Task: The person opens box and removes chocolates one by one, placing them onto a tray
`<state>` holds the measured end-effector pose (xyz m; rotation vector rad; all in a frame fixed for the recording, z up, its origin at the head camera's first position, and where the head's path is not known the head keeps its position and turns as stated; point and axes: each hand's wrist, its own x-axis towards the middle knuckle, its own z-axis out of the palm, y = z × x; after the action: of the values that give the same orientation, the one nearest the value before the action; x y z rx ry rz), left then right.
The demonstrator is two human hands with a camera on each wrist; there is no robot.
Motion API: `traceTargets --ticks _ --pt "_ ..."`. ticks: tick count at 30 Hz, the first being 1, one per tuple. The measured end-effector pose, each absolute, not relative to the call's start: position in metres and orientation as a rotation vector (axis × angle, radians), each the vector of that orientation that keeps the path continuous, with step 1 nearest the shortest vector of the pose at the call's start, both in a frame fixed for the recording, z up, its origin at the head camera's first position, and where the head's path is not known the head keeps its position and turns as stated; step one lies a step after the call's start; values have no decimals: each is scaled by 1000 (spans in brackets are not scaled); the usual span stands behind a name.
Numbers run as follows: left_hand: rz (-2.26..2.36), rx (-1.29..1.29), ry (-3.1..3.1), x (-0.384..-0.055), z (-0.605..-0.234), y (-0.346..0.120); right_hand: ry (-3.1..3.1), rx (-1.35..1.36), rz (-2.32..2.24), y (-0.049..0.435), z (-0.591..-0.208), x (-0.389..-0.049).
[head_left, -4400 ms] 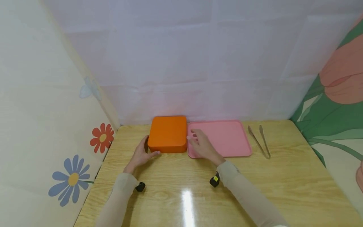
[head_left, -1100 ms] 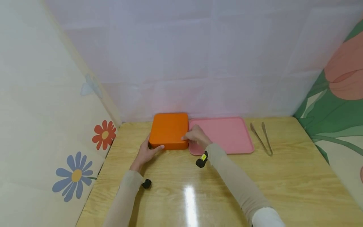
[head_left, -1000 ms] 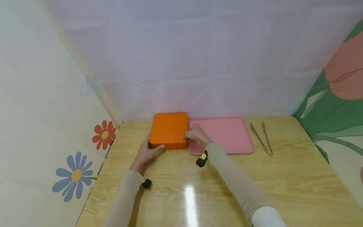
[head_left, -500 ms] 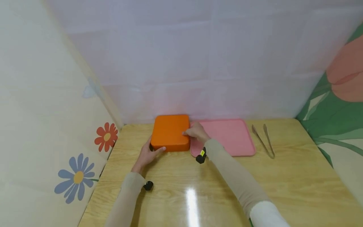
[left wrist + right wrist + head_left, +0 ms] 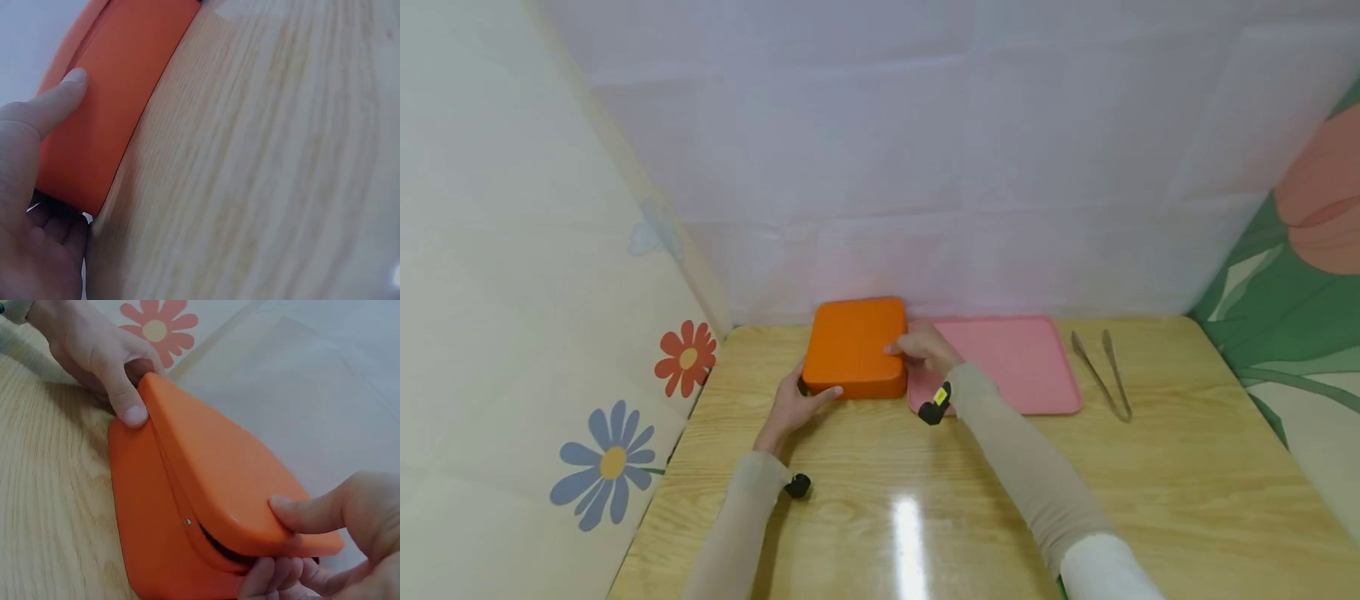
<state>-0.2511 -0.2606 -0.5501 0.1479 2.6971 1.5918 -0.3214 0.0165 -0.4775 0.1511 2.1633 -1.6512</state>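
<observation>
An orange box (image 5: 853, 343) with a lid stands at the back of the table, left of the middle. My left hand (image 5: 792, 408) grips its front left corner. In the left wrist view the thumb (image 5: 59, 103) lies on the front wall, the other fingers at the side. My right hand (image 5: 927, 347) pinches the right edge of the lid (image 5: 231, 469), thumb on top and fingers beneath. A dark gap shows there between the lid and the box body (image 5: 153, 519), so the lid is tilted up on that side. The inside of the box is hidden.
A pink tray (image 5: 1011, 367) lies right beside the box, partly under my right hand. Farther right, metal tongs (image 5: 1105, 379) lie spread on the wooden table (image 5: 850, 500). A white cloth wall (image 5: 925, 167) rises close behind the box.
My right hand has gone from over the tray to the lid's right edge and taken hold of it. That edge has risen slightly. My left hand has stayed at its corner.
</observation>
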Motion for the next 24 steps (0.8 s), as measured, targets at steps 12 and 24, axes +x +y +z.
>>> traceTargets --ticks 12,24 --pt "1588 134 2719 -250 -552 -262 2075 143 -1723 14 -469 -317" --pt "1905 -21 2380 -249 -532 -268 2044 86 -1713 18 -467 -317"
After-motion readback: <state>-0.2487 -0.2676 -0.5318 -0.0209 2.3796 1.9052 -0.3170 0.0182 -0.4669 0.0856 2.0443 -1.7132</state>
